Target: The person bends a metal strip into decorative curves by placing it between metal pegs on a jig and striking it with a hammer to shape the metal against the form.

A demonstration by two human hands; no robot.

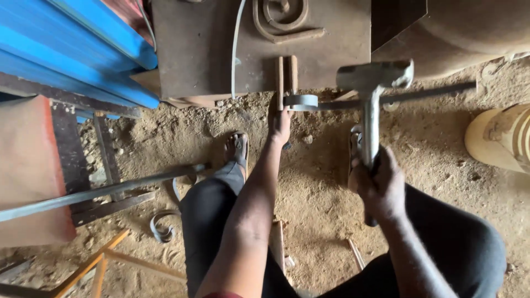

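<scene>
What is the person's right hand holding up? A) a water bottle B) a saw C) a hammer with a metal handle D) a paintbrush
C: the right hand grips the grey metal handle of a hammer, its blocky head raised over the flat bar, while the left hand reaches to the curled metal strip at the rusty steel table.

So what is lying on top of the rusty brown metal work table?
On the rusty brown metal work table lie a spiral scroll of flat iron and a thin pale curved strip. Its far part is out of frame.
</scene>
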